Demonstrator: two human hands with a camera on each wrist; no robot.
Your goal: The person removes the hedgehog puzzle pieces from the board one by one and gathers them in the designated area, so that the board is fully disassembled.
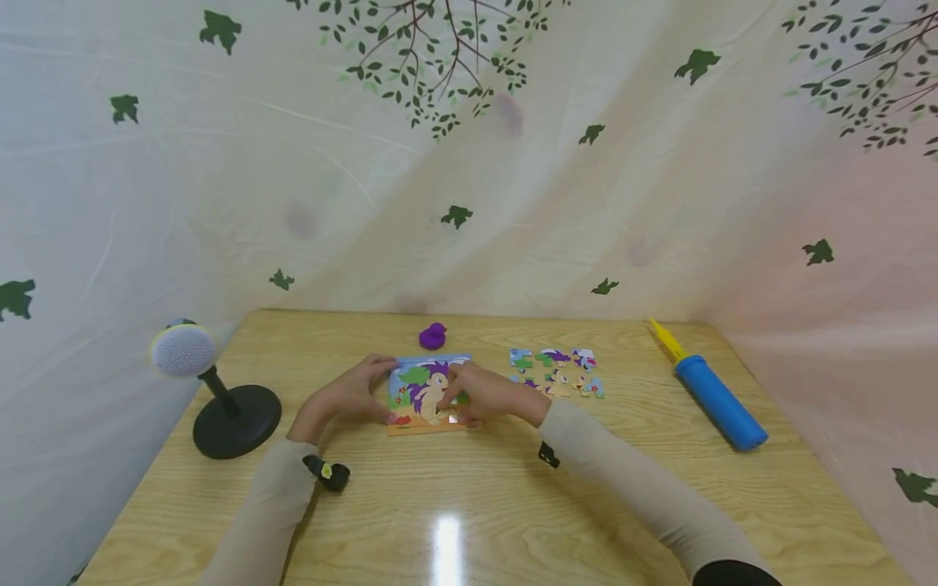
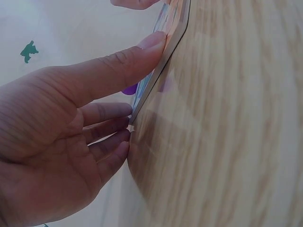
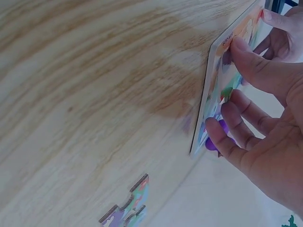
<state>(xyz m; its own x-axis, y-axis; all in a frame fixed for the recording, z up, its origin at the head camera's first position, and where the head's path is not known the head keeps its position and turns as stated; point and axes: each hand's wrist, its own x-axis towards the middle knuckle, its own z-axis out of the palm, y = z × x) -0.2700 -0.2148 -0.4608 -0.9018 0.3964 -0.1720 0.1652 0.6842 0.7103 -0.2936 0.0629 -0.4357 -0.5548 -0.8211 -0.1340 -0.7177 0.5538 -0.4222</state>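
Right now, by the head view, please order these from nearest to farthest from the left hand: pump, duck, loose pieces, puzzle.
1. Puzzle: touching the left hand.
2. Duck: just beyond the puzzle.
3. Loose pieces: right of the puzzle.
4. Pump: at the table's right side.

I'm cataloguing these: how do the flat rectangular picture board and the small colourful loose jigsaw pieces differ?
The flat rectangular picture board has straight edges; the small colourful loose jigsaw pieces have irregular outlines. The board is larger than any single piece. The left hand and right hand touch the board; the pieces lie to its right. Both show bright printed artwork and rest on the wooden table.
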